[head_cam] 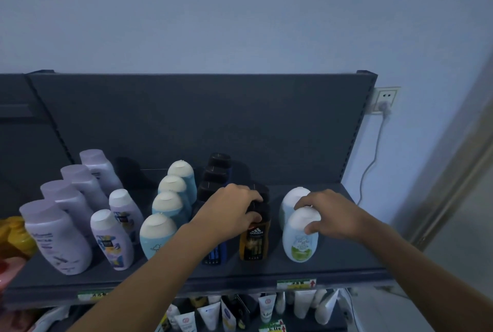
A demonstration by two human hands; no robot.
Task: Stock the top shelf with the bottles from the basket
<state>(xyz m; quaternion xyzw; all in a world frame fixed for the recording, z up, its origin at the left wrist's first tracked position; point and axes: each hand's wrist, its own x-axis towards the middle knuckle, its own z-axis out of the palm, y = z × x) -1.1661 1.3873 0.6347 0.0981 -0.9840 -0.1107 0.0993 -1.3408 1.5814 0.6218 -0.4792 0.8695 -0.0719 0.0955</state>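
Stocking entry, top shelf (333,267). Left hand (229,211) closed over the cap of the amber bottle (254,241), upright, second column from the shelf's right edge, front position. Right hand (330,214) curled on the cap of the pale green bottle (300,238), upright, rightmost column, front, with one white-capped bottle (292,198) directly behind. Each hand sits directly above its bottle, long axis vertical. Counts: four lilac bottles (57,235), two floral, four blue with cream caps. Dark bottles partly hidden. Basket not in view.
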